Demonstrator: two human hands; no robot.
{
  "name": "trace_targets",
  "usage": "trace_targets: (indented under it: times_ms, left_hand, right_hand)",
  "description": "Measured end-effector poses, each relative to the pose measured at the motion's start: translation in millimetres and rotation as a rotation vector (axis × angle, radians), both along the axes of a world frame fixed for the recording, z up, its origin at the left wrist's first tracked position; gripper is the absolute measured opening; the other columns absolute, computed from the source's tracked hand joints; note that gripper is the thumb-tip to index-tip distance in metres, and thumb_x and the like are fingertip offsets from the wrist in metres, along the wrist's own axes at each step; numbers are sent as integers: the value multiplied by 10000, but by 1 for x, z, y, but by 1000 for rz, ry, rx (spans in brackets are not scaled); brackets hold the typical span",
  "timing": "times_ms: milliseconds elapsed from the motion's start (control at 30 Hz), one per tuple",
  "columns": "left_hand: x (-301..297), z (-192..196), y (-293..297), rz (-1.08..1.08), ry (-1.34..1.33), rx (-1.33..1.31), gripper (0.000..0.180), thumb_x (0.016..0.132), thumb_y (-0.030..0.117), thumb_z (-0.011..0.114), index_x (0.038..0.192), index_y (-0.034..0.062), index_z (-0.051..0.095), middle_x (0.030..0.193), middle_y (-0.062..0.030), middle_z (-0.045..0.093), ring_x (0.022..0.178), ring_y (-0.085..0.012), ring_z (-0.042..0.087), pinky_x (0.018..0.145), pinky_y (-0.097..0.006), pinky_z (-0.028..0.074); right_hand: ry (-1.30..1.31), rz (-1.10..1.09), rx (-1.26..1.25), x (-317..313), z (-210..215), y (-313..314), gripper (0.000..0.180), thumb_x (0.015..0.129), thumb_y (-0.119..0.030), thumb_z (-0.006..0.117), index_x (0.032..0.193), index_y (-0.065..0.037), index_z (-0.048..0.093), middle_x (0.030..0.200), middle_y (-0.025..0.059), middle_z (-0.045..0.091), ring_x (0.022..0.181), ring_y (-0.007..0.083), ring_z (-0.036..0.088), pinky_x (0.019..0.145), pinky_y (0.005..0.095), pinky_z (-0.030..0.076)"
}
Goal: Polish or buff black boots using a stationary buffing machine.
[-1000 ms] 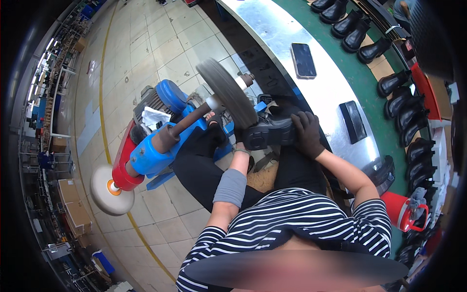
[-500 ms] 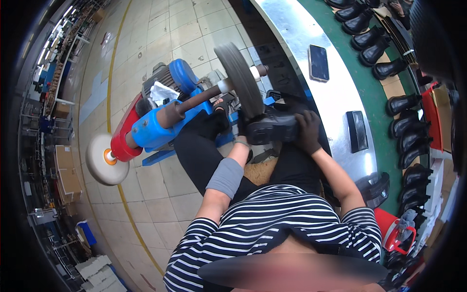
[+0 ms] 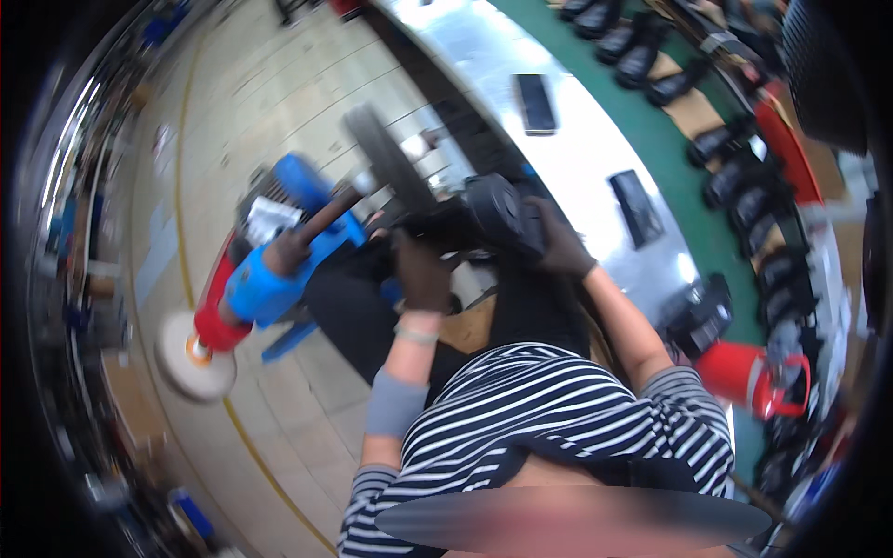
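Observation:
A black shoe (image 3: 495, 212) is in my hands above my lap, tilted, with its thick sole turned up toward me. My right hand (image 3: 564, 244), in a dark glove, grips its right end. At the other end my left hand (image 3: 423, 272), also gloved, is closed on the shoe, its fingers partly hidden and smeared by motion. Just beyond the shoe stands the dark grinding wheel (image 3: 389, 160) on its shaft. Whether shoe and wheel touch, I cannot tell.
The blue and red machine (image 3: 256, 284) at left carries a white buffing wheel (image 3: 197, 361). A metal bench (image 3: 595, 139) at right holds a phone (image 3: 535, 104) and a flat black object (image 3: 636, 206). Beyond it, black shoes (image 3: 735, 177) line a green surface. A red mug (image 3: 744, 377) stands nearby.
The shoe has tilted and turned from its place under the wheel. My left hand now shows more, beside the shoe. The whole view has shifted and blurred.

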State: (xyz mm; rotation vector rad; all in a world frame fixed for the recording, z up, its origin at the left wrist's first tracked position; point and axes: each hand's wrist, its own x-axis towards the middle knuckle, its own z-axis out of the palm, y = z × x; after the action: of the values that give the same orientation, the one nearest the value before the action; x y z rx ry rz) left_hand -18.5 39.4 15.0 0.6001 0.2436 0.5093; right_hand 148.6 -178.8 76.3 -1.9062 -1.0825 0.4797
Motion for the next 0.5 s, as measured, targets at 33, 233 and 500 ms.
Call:
trace_targets:
  times_ms: [33,233,500]
  left_hand:
    - [-11,46,-16,-123,-55,53,386,985,281,319,1303,98,440,1268,-107,504,1185,-308,455,1053,-471,305]
    - [-11,186,-66,-355,-295,236,480,970,339,369,1356,54,360,1407,-150,367,1340,-319,300,1051,-560,289]
    - [34,145,-40,-575,225,750,348,958,226,437,1195,-4,547,1162,-126,606,1101,-219,564,951,-336,422]
  right_hand:
    - [95,52,24,9,-6,-8,1048,514,-202,782,1392,-42,232,1328,177,378,1271,297,360,1071,357,279]
    - [684,226,656,43,-99,-1,1077,591,-252,833,1447,-29,218,1459,158,305,1367,267,243,1127,353,166]
    - [1404,148,1171,83,17,-55,714,751,-364,599,1330,-10,376,1260,240,487,1048,456,553,762,606,503]
